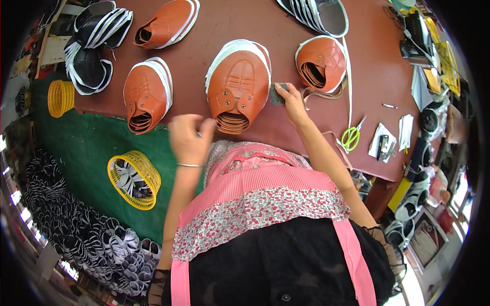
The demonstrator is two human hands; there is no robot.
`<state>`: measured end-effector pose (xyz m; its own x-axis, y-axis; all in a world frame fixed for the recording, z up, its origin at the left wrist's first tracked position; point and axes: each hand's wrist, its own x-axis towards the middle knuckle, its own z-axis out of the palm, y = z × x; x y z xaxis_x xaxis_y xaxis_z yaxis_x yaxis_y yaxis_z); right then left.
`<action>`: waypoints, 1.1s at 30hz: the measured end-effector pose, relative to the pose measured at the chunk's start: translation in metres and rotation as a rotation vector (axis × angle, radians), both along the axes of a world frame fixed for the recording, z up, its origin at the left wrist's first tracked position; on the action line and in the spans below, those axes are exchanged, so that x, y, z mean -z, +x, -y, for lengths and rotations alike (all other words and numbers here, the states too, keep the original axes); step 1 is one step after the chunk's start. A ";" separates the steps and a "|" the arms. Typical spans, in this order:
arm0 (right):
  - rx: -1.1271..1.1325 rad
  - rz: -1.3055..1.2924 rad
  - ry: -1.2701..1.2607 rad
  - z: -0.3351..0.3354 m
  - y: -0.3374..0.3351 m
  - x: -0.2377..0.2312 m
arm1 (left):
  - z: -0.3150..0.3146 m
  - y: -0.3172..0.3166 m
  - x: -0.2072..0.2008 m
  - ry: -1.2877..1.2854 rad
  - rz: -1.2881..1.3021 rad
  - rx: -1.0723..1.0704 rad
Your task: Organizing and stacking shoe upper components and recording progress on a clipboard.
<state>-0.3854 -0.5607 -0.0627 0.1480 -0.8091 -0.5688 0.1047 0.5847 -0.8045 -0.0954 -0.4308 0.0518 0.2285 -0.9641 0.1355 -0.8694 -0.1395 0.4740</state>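
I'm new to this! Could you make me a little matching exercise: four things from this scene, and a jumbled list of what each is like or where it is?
Things
1. right hand
2. scissors
3. lower yellow basket
4. apron

Descriptions
A. green-handled, lying on the reddish-brown table
B. pink, with a flowered band
C. pinching a small dark block
D. filled with black and white pieces

Right pairs: 1-C, 2-A, 3-D, 4-B
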 end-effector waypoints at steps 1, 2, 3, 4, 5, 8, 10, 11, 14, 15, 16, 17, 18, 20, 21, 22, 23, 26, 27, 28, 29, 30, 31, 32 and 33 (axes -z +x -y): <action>-0.011 -0.008 0.005 0.000 0.004 -0.001 | -0.001 -0.027 0.009 -0.040 -0.060 0.169; -0.012 -0.016 0.014 -0.001 0.007 -0.004 | -0.001 -0.057 0.010 0.023 0.012 0.214; -0.013 -0.014 0.014 -0.002 0.012 -0.012 | -0.001 -0.070 0.025 -0.024 0.066 0.290; 0.060 0.062 0.033 -0.002 0.017 -0.023 | -0.001 -0.071 0.039 -0.050 0.049 0.322; 0.131 0.139 0.051 -0.003 0.020 -0.029 | -0.004 -0.070 0.052 -0.076 0.033 0.352; 0.141 0.324 0.149 -0.007 0.013 -0.029 | -0.012 -0.056 0.043 -0.177 -0.248 0.286; 0.117 0.253 0.115 -0.012 0.014 -0.028 | -0.031 -0.034 0.034 0.000 -0.667 0.057; 0.091 0.177 0.081 -0.014 0.015 -0.026 | -0.041 -0.024 0.037 0.097 -0.903 -0.102; 0.175 0.183 0.081 -0.016 0.011 -0.003 | -0.050 0.000 0.025 0.108 -1.515 -0.483; 0.206 0.176 0.097 -0.015 0.013 -0.001 | -0.055 -0.002 0.027 0.105 -1.510 -0.486; 0.204 0.180 0.098 -0.014 0.012 0.000 | -0.060 -0.003 0.030 0.152 -1.499 -0.526; 0.181 0.168 0.091 -0.013 0.012 0.001 | -0.064 -0.005 0.032 0.200 -1.489 -0.566; 0.157 0.157 0.084 -0.013 0.012 0.002 | -0.064 -0.012 0.030 0.233 -1.462 -0.551; 0.132 0.126 0.072 -0.011 0.010 0.004 | -0.057 -0.031 0.025 0.226 -1.308 -0.411; 0.107 0.093 0.058 -0.011 0.009 0.006 | -0.054 -0.040 0.025 0.240 -1.217 -0.323; 0.105 0.094 0.058 -0.010 0.010 0.006 | -0.052 -0.048 0.027 0.254 -1.182 -0.278; 0.100 0.081 0.054 -0.010 0.010 0.007 | -0.051 -0.055 0.029 0.269 -1.147 -0.233; 0.075 0.068 0.043 -0.008 0.013 0.002 | -0.048 -0.071 0.043 0.285 -0.922 -0.160; 0.058 0.070 0.040 -0.008 0.015 -0.003 | -0.047 -0.075 0.047 0.293 -0.795 -0.128; 0.056 0.067 0.040 -0.009 0.017 -0.009 | -0.045 -0.077 0.053 0.293 -0.797 -0.130; 0.039 0.072 0.029 -0.009 0.019 -0.015 | -0.042 -0.080 0.058 0.224 -0.674 -0.085; 0.024 0.075 0.018 -0.009 0.020 -0.022 | -0.039 -0.081 0.061 0.156 -0.550 -0.038; 0.023 0.073 0.017 -0.010 0.022 -0.025 | -0.038 -0.081 0.063 0.155 -0.552 -0.038; -0.009 0.080 0.007 -0.011 0.024 -0.028 | -0.038 -0.079 0.064 0.099 -0.535 -0.038; -0.037 0.085 -0.004 -0.011 0.024 -0.030 | -0.035 -0.077 0.062 0.044 -0.520 -0.034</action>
